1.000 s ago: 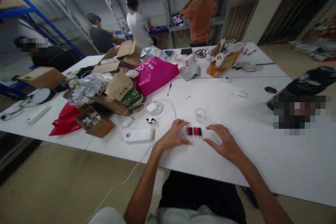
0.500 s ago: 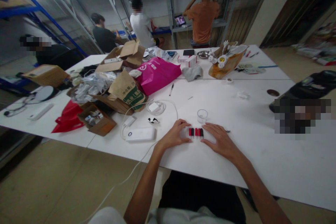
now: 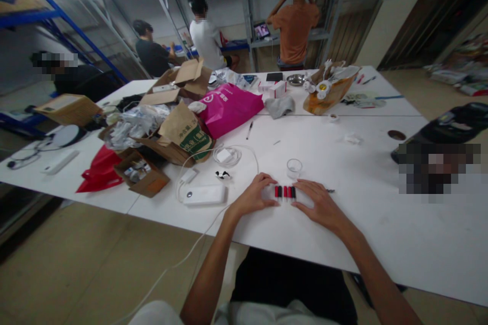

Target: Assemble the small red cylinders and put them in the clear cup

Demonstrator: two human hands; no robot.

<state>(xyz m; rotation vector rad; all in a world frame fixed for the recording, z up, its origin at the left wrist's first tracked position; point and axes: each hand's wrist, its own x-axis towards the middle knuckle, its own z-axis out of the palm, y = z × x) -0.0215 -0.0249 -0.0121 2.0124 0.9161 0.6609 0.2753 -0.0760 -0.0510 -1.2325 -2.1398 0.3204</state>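
Observation:
A short row of small red and black cylinders (image 3: 285,192) with pale ends lies on the white table in front of me. A narrow gap splits the row: one red and one black piece at left, several at right. My left hand (image 3: 256,194) rests at the row's left side, thumb and fingers apart in a C shape. At the right side my right hand (image 3: 317,200) mirrors it, thumb and fingertips spread around that end. Whether the fingertips touch the cylinders I cannot tell. Just beyond them stands a clear round cup (image 3: 294,168).
A white power bank (image 3: 205,195) with a coiled cable (image 3: 232,156) lies left of my hands. Farther left are a small open carton (image 3: 147,177), a red bag (image 3: 99,170) and a magenta bag (image 3: 231,109). A dark object (image 3: 442,132) stands at right. Several people sit beyond the table.

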